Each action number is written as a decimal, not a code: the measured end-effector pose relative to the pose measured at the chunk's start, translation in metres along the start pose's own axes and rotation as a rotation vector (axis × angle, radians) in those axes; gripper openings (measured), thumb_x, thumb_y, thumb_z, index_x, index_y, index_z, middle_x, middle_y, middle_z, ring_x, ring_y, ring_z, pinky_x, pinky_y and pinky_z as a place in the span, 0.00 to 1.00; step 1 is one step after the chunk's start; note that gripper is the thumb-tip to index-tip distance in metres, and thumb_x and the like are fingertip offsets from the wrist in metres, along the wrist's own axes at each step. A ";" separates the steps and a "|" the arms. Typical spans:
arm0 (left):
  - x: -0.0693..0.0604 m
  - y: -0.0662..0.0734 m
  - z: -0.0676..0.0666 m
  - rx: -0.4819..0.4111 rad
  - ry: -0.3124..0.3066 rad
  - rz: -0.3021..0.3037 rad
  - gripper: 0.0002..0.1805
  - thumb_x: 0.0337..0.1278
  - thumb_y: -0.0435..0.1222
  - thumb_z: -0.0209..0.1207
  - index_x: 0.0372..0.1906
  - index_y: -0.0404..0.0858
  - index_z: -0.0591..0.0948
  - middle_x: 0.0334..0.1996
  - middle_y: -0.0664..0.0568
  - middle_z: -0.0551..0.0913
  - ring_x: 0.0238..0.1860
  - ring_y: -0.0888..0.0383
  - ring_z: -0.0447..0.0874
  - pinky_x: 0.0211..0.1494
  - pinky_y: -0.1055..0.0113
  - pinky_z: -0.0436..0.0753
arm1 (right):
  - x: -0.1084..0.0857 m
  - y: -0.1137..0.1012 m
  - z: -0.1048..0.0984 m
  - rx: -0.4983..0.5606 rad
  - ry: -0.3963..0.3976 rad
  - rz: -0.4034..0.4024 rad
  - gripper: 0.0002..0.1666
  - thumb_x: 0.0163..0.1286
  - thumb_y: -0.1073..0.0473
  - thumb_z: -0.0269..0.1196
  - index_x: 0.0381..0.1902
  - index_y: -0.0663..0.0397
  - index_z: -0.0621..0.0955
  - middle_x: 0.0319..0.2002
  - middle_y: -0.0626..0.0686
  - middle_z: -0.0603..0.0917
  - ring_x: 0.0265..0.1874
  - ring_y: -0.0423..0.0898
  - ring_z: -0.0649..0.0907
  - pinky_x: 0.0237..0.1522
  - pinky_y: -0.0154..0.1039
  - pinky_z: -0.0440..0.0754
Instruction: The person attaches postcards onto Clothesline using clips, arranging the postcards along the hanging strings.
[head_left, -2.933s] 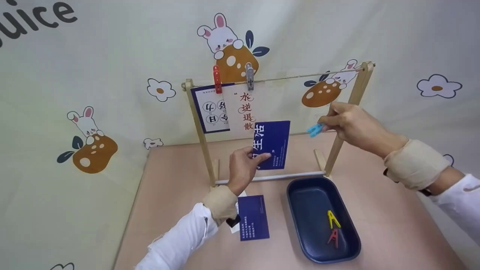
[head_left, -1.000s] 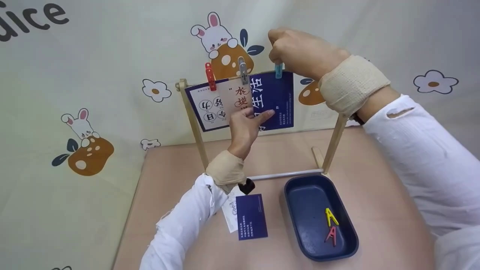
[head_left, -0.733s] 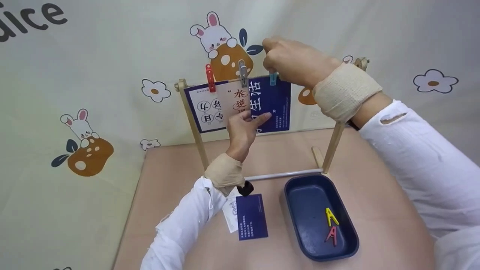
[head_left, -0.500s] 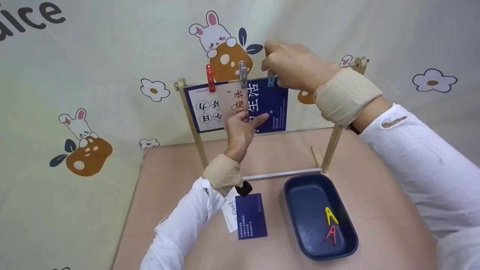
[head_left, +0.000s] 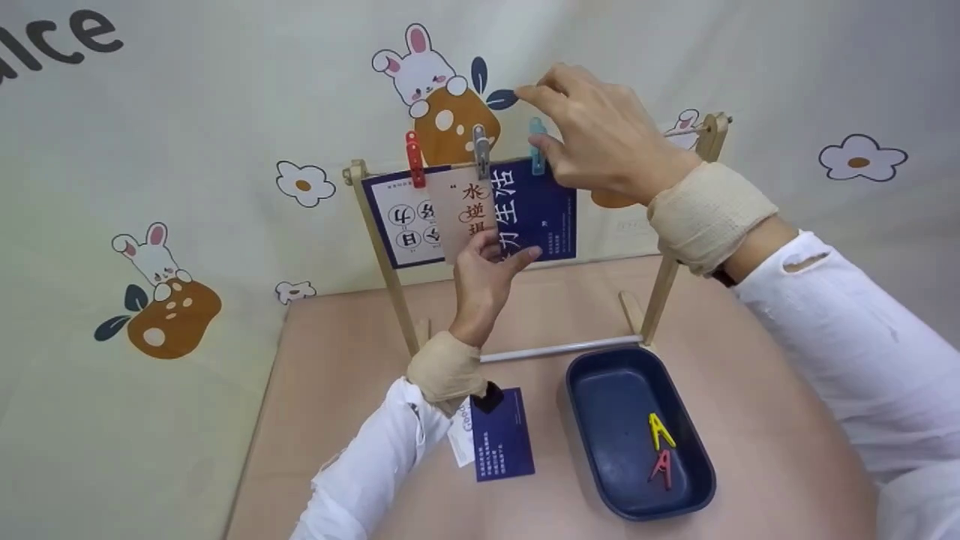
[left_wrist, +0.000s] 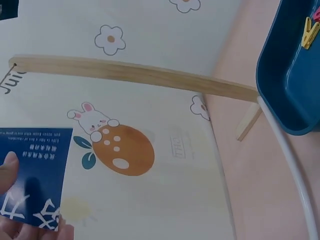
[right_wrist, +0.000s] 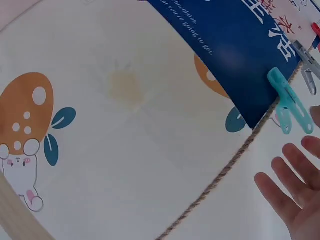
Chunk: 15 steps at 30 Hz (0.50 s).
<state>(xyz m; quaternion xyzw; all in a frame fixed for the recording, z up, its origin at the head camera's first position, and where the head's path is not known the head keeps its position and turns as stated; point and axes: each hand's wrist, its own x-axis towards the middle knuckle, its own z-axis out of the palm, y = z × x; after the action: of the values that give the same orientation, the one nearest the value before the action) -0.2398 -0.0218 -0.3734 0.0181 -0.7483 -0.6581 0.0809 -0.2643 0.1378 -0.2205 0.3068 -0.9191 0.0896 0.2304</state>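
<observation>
A dark blue card (head_left: 551, 214) with white characters hangs from the rope (left_wrist: 10, 75), clipped at its top edge by a light blue clothespin (head_left: 537, 146). My left hand (head_left: 484, 281) holds this card low down, thumb in front and fingers behind in the left wrist view. My right hand (head_left: 607, 135) is beside the clothespin with thumb and forefinger spread apart. In the right wrist view its fingers (right_wrist: 285, 197) are extended, off the clothespin. To the left hang a pink card (head_left: 463, 202) under a grey clothespin (head_left: 481, 154) and a blue-bordered white card (head_left: 397, 225) under a red clothespin (head_left: 415, 159).
The wooden frame (head_left: 660, 300) stands on the pinkish table (head_left: 337, 420) against a printed cloth. In front is a dark blue tray (head_left: 574, 405) with a yellow clothespin (head_left: 661, 432) and a pinkish-red one. Another blue card (head_left: 504, 450) overlaps a white card (head_left: 462, 442) on the table.
The blue card and light blue clothespin went from my hands up to the rope. Since half a second ago my right fingers have spread off the clothespin; my left hand has lowered slightly.
</observation>
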 end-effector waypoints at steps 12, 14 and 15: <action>-0.022 -0.032 0.005 0.007 0.020 -0.059 0.36 0.49 0.30 0.74 0.65 0.33 0.72 0.61 0.38 0.78 0.61 0.43 0.79 0.62 0.56 0.82 | -0.050 0.005 0.024 0.032 0.450 0.066 0.17 0.69 0.71 0.51 0.52 0.66 0.81 0.47 0.64 0.81 0.40 0.59 0.79 0.39 0.47 0.78; -0.027 -0.037 0.004 0.003 0.029 -0.046 0.36 0.49 0.29 0.73 0.65 0.32 0.72 0.61 0.38 0.78 0.61 0.43 0.79 0.64 0.56 0.81 | -0.057 0.002 0.026 0.044 0.469 0.096 0.17 0.67 0.72 0.50 0.49 0.65 0.81 0.46 0.63 0.81 0.40 0.59 0.79 0.39 0.46 0.78; -0.029 -0.040 0.003 -0.001 0.033 -0.035 0.35 0.49 0.29 0.73 0.65 0.32 0.72 0.60 0.38 0.78 0.61 0.42 0.80 0.64 0.55 0.81 | -0.061 0.000 0.027 0.051 0.477 0.112 0.17 0.67 0.73 0.50 0.48 0.65 0.81 0.46 0.62 0.81 0.40 0.59 0.79 0.39 0.46 0.78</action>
<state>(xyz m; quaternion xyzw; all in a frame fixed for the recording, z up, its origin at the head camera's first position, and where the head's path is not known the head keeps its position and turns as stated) -0.2146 -0.0204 -0.4158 0.0419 -0.7462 -0.6594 0.0818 -0.2315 0.1613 -0.2732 0.2310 -0.8518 0.1954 0.4277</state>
